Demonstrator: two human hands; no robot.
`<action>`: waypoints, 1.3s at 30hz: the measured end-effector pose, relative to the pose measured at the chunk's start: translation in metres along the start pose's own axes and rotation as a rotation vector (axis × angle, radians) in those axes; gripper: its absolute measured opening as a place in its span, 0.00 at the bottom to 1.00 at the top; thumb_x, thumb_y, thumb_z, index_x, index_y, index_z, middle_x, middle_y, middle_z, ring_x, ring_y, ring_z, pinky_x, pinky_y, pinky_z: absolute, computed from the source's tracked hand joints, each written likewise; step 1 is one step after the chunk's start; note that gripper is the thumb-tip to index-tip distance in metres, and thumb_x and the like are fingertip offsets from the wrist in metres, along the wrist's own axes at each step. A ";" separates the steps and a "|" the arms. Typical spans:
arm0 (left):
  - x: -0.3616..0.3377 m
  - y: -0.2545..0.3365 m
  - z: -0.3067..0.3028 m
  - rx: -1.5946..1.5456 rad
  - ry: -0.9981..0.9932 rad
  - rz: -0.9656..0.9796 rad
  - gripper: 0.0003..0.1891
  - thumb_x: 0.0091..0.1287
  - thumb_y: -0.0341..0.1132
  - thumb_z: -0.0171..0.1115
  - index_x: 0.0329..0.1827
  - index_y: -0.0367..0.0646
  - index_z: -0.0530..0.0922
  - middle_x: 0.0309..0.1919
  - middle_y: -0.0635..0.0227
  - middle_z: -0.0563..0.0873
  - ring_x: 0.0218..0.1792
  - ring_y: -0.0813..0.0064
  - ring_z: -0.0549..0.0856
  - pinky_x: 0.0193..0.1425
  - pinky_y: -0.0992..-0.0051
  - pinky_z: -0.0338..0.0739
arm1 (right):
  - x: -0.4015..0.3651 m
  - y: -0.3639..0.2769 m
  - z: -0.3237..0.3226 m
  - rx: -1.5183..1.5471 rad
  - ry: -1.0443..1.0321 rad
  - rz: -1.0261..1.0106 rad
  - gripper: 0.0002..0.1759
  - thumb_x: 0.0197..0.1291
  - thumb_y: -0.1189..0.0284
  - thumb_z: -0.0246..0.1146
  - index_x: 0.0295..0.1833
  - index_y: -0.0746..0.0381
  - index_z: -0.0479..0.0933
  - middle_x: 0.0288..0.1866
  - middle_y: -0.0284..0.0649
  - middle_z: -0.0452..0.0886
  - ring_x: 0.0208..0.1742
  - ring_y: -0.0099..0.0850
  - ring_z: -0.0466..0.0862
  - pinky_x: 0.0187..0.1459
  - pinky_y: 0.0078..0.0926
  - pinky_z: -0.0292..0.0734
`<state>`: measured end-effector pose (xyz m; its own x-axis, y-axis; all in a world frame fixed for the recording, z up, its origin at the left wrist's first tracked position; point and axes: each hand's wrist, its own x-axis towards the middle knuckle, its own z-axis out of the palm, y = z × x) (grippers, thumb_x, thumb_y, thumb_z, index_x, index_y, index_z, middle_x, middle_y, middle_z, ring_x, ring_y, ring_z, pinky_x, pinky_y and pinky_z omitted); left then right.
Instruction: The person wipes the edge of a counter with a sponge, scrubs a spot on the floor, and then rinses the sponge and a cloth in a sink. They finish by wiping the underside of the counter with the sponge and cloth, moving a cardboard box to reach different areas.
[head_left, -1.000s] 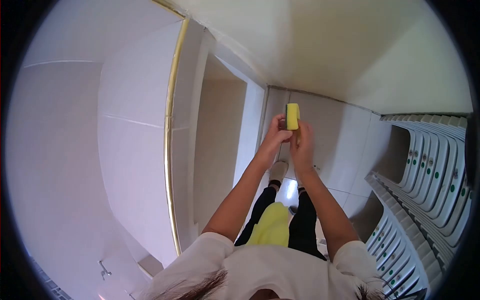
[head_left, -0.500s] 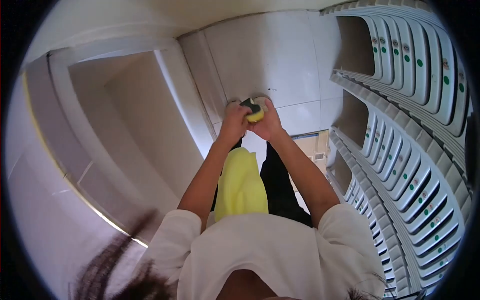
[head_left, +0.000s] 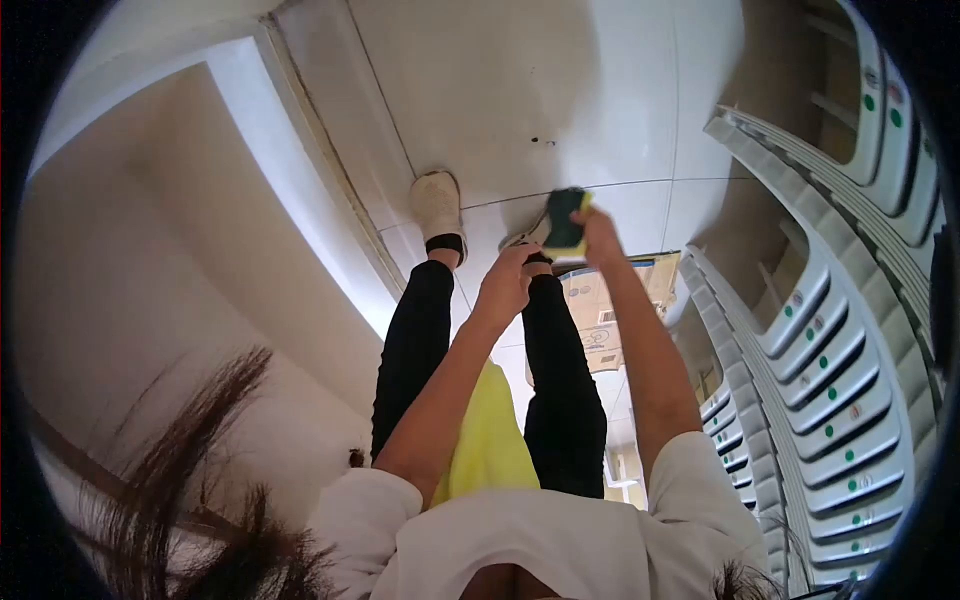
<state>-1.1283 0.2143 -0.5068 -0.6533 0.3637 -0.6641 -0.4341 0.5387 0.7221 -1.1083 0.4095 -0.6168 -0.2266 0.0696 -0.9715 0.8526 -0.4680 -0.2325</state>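
Observation:
A sponge [head_left: 566, 218] with a dark green face and a yellow edge is held up above the floor, over one shoe. My right hand [head_left: 598, 236] grips it at its right edge. Beside its lower left corner is my left hand [head_left: 508, 282], its fingers drawn together; whether they touch the sponge or pinch anything is too small to tell. A bright yellow cloth [head_left: 488, 440] hangs at the front of my body, between my forearms.
Stacks of grey-white plastic chairs [head_left: 840, 400] with green dots rise along the right. A white-framed recess [head_left: 300, 170] lies on the left. Tan shoes [head_left: 436, 208] stand on the tiled floor [head_left: 480, 90]. Printed cardboard [head_left: 605, 310] is behind my right forearm.
The sponge and my right hand have moved right, and my hands have come apart. The view has shifted, so both legs and the shoes now show more.

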 end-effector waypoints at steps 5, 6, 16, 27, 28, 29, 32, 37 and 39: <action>0.017 -0.042 -0.003 -0.544 0.082 -0.426 0.19 0.58 0.25 0.59 0.54 0.43 0.71 0.47 0.67 0.79 0.51 0.71 0.76 0.57 0.71 0.68 | 0.113 -0.027 -0.045 -0.881 0.760 -0.659 0.16 0.53 0.73 0.56 0.47 0.67 0.70 0.40 0.53 0.75 0.39 0.50 0.76 0.41 0.44 0.72; 0.021 -0.038 -0.011 -0.547 0.082 -0.429 0.19 0.58 0.25 0.59 0.54 0.43 0.71 0.47 0.67 0.79 0.51 0.71 0.76 0.57 0.71 0.68 | 0.128 -0.031 -0.039 -1.018 0.958 -0.603 0.19 0.53 0.74 0.55 0.53 0.61 0.68 0.46 0.51 0.72 0.43 0.51 0.74 0.43 0.47 0.72; 0.016 -0.041 -0.056 -1.431 0.342 -0.735 0.13 0.61 0.31 0.56 0.49 0.47 0.71 0.43 0.69 0.80 0.51 0.70 0.76 0.57 0.62 0.65 | 0.179 0.043 0.166 -1.067 1.005 -0.510 0.29 0.45 0.81 0.55 0.58 0.67 0.62 0.51 0.49 0.66 0.51 0.45 0.68 0.51 0.38 0.63; 0.024 -0.039 -0.086 -1.511 0.509 -0.662 0.14 0.62 0.29 0.53 0.52 0.46 0.69 0.44 0.68 0.77 0.50 0.71 0.74 0.56 0.67 0.64 | 0.148 -0.115 0.133 -0.686 0.763 -0.990 0.28 0.42 0.89 0.53 0.55 0.69 0.65 0.48 0.56 0.66 0.51 0.51 0.65 0.56 0.45 0.59; 0.023 -0.042 -0.087 -1.524 0.517 -0.670 0.15 0.62 0.29 0.53 0.52 0.46 0.69 0.44 0.67 0.77 0.50 0.71 0.74 0.56 0.66 0.64 | 0.158 -0.139 0.119 -0.775 0.872 -1.104 0.28 0.43 0.90 0.52 0.55 0.68 0.65 0.48 0.55 0.66 0.49 0.51 0.66 0.52 0.43 0.62; 0.022 -0.044 -0.087 -1.537 0.514 -0.666 0.15 0.62 0.29 0.53 0.52 0.46 0.69 0.44 0.67 0.77 0.50 0.71 0.74 0.56 0.66 0.64 | 0.169 -0.158 0.108 -0.784 0.881 -1.089 0.27 0.45 0.86 0.53 0.55 0.65 0.66 0.48 0.53 0.67 0.48 0.49 0.67 0.48 0.41 0.65; 0.022 -0.049 -0.086 -1.604 0.511 -0.680 0.15 0.61 0.29 0.53 0.52 0.46 0.68 0.43 0.68 0.78 0.49 0.71 0.74 0.55 0.67 0.65 | 0.244 -0.144 0.089 -1.158 0.959 -0.926 0.29 0.49 0.75 0.59 0.60 0.58 0.66 0.48 0.53 0.68 0.48 0.49 0.68 0.49 0.48 0.64; 0.030 -0.044 -0.087 -1.577 0.517 -0.697 0.15 0.60 0.29 0.54 0.51 0.47 0.69 0.42 0.69 0.78 0.49 0.71 0.75 0.55 0.67 0.65 | 0.214 -0.035 0.163 -1.438 0.677 -1.132 0.30 0.49 0.76 0.58 0.62 0.49 0.67 0.52 0.52 0.68 0.52 0.49 0.69 0.54 0.46 0.65; 0.032 -0.040 -0.088 -1.565 0.511 -0.664 0.14 0.60 0.29 0.54 0.50 0.48 0.70 0.41 0.70 0.78 0.49 0.72 0.75 0.55 0.67 0.64 | 0.181 -0.007 0.178 -1.395 0.412 -1.090 0.28 0.51 0.81 0.53 0.58 0.46 0.72 0.45 0.47 0.70 0.47 0.47 0.71 0.49 0.43 0.69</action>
<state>-1.1867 0.1376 -0.5401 -0.1151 -0.0087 -0.9933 -0.6109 -0.7879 0.0776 -1.2393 0.2690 -0.7826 -0.9572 0.0962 -0.2728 0.1932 0.9146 -0.3552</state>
